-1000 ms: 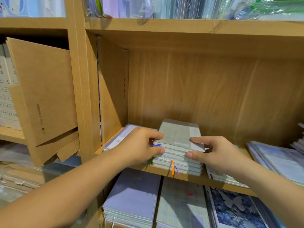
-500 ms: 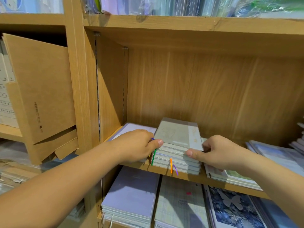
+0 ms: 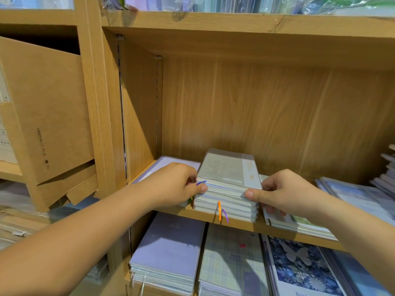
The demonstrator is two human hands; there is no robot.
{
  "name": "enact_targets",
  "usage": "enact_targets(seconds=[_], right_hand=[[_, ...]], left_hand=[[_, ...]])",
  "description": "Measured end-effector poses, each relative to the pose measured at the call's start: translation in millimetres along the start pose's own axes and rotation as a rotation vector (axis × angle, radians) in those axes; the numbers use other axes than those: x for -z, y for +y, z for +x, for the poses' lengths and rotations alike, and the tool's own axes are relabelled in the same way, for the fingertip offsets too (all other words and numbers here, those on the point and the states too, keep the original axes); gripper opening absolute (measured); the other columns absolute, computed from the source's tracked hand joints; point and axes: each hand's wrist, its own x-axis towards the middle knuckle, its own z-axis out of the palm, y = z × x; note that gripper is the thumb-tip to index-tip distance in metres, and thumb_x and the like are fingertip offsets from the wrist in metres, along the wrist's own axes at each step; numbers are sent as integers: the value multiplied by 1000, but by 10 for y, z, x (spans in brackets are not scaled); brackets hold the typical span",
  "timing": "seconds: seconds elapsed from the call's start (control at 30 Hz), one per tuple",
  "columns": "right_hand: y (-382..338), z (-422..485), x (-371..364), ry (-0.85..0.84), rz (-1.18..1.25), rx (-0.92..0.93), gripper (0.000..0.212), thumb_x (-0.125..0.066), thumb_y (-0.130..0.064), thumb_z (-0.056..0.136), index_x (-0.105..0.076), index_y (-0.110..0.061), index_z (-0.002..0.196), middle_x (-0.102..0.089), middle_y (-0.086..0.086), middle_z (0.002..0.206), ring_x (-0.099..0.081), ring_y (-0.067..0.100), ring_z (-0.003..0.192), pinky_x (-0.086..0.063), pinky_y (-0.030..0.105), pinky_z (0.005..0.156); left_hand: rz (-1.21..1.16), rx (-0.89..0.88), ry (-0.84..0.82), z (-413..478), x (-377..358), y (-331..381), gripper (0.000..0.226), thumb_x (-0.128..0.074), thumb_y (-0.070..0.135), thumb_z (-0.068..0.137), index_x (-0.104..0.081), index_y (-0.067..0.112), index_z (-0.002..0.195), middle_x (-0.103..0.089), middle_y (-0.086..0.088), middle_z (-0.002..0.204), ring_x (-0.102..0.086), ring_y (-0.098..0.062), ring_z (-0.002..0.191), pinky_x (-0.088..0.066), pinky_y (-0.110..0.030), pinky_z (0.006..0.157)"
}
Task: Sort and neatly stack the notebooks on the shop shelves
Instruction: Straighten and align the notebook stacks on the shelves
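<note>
right hand [image 3: 284,189] curled, apparently gripping notebook stack [image 3: 229,169]

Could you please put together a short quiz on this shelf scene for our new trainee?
1. True or false: the left hand and the right hand each grip one side of the stack of grey-green notebooks.
2. The orange ribbon bookmark hangs from the stack's: A) front edge, B) back edge, C) top cover?
3. Below the stack, which notebook lies just right of the pale plaid notebook?
Key: 1 true; 2 A; 3 the dark blue notebook with a pale butterfly.
</note>
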Motion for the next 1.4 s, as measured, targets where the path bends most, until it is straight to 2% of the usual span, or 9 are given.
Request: enact_targets(seconds=[0.2,0.37,0.63,0.77,0.9,1.03,1.13,1.27,1.4], right_hand=[[24,-49,-26,15,86,-22,48,-83,-67,64,-77,-20,62,-70,12,59,-53,18,46,-43,31,49],[34,-41,-113,108,32,9,52,-88,-55,70,-66,-12,51,-59,6,48,-42,11,39,-36,23,44],[154,-56,-109,123,32,50,52,-83,-63,69,-72,-14,55,-52,4,46,-40,12,43,-35,20,44],[204,-32,-87,133,-31,67,49,-89,-62,62,-76,-15,65,-55,-1,48,-44,4,43,-34,16,43],[223,-22,-127,149,-81,84,49,-87,-60,69,-73,-14,61,-50,-4,44,-41,5,41,-30,15,40],[314,-158,76,179,-217,100,47,-79,-65,76,-80,-18,78,-71,6,68,-59,8,57,-46,28,54],[661,-432,419,258,-216,68,34,-74,-61,83,-81,-28,84,-72,-8,68,-65,5,63,-49,23,54],[1341,-881,871,445,-381,-21,42,-72,-60,86,-77,-25,109,-63,-6,94,-61,11,86,-50,31,72],[1885,-1265,1148,350,-575,-123,62,-72,-67,81,-67,-28,130,-59,-8,126,-52,16,124,-49,38,98]], left_hand=[[-196,82,24,-5,-50,0,42,-68,57,90,-67,16,83,-61,1,67,-49,-11,59,-37,-23,52],[-98,44,18,-35,-76,22,41,-64,54,94,-68,14,88,-69,0,75,-62,-16,72,-41,-29,57],[99,-73,126,-113,-144,-21,44,-55,66,93,-56,25,76,-53,7,75,-51,-10,72,-43,-36,61],[138,-114,141,-176,-224,-53,40,-56,70,90,-48,32,79,-46,13,81,-45,-7,74,-30,-26,56],[207,-45,138,-243,-196,45,39,-52,70,91,-49,32,85,-47,11,88,-47,-12,82,-39,-33,63],[454,-9,316,-435,-45,226,59,-39,87,79,-47,30,69,-49,10,73,-50,-12,71,-44,-32,54],[281,-156,449,-517,-67,578,54,-46,82,80,-41,31,60,-43,11,60,-46,-7,59,-39,-29,45],[134,-322,313,-258,-379,1253,36,-51,67,87,-58,33,77,-52,13,77,-54,-12,75,-50,-37,59],[46,-369,205,210,-819,2030,30,-56,58,92,-66,32,101,-57,15,98,-57,-11,99,-51,-36,80]])
